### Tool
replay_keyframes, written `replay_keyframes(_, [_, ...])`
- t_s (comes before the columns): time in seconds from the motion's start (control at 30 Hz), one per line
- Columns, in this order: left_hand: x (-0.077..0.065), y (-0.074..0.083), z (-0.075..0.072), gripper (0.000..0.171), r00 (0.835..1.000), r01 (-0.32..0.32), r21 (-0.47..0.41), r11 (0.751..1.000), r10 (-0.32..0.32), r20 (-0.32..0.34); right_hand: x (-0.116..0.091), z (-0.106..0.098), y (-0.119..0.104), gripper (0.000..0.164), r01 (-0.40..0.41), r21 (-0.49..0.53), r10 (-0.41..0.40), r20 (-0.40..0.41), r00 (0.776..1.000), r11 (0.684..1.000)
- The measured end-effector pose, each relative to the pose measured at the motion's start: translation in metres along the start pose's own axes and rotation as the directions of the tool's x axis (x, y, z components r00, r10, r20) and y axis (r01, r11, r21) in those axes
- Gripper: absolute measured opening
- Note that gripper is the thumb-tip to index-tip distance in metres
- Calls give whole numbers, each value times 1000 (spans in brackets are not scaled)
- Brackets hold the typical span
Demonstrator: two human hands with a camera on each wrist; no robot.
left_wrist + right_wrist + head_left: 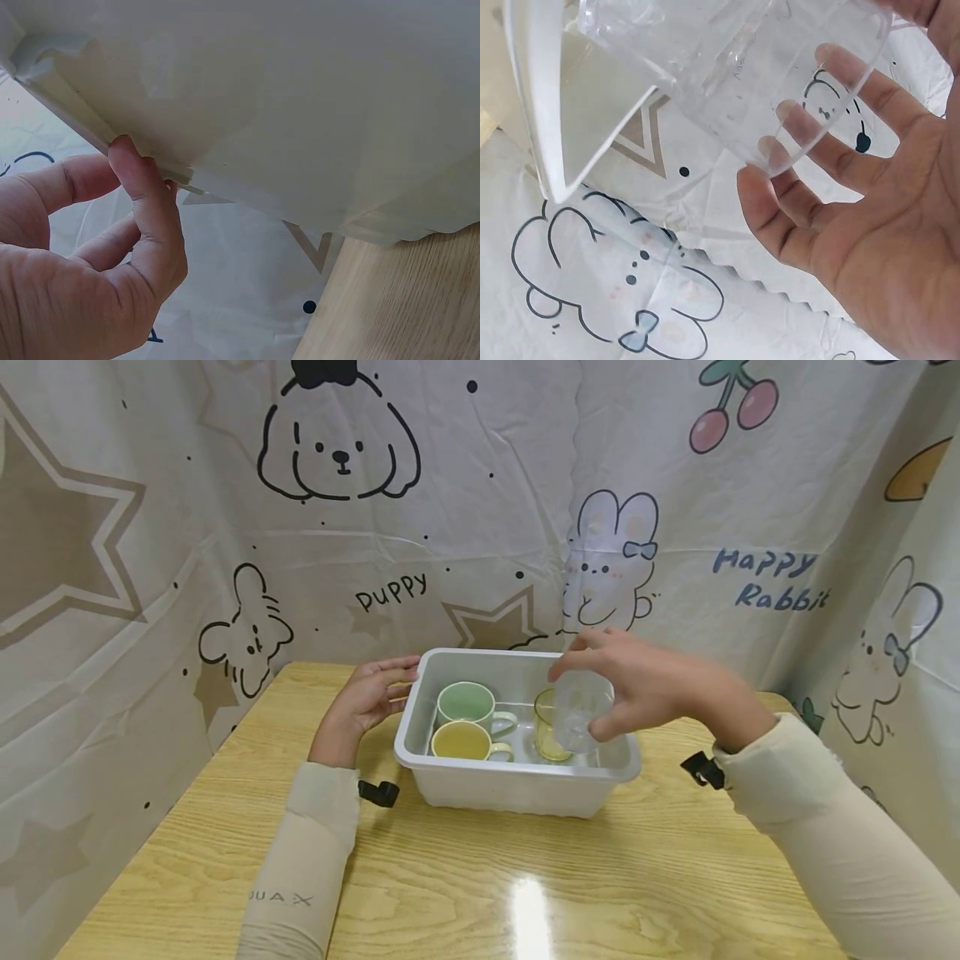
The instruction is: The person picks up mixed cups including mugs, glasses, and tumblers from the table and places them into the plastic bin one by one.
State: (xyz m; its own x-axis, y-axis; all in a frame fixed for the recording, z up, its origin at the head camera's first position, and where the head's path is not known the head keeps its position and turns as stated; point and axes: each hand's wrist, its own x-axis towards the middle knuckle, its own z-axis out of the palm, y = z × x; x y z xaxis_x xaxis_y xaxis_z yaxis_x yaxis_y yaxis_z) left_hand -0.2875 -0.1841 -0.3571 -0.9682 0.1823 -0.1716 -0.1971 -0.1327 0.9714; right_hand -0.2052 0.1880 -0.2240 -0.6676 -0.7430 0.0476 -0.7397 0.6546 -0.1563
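Note:
My left hand (365, 697) grips the left rim of a light grey plastic basin (517, 792); the left wrist view shows the thumb and fingers at the rim's edge. Over the basin's right side, my right hand (645, 681) holds a clear cup (583, 706) from above, and in the right wrist view the fingers curve round the cup's end (810, 97). Beside this cup a yellowish transparent glass mug (546, 735) stands inside the basin, partly hidden. On the basin's left are a green mug (457, 700) and a yellow mug (459, 743), handles pointing right.
The basin stands on a light wooden table (420, 885). A printed curtain (465, 510) hangs close behind it and along both sides. Black camera straps sit on both wrists, over beige sleeves.

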Motion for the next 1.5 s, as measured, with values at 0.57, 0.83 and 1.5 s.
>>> replay_keyframes(0.57, [0,0,0,48,1000,2,-7,1000,-2,-6,16,29,10,63,52,64,-58,82,995,997])
replay_keyframes(0.83, [-1,1,0,48,1000,5,-10,1000,-5,-11,20,42,15,65,18,105,-32,137,990,994])
replay_keyframes(1.5, [-2,3,1,48,1000,9,-31,999,-9,-15,27,74,23,59,98,117,-118,179,977,988])
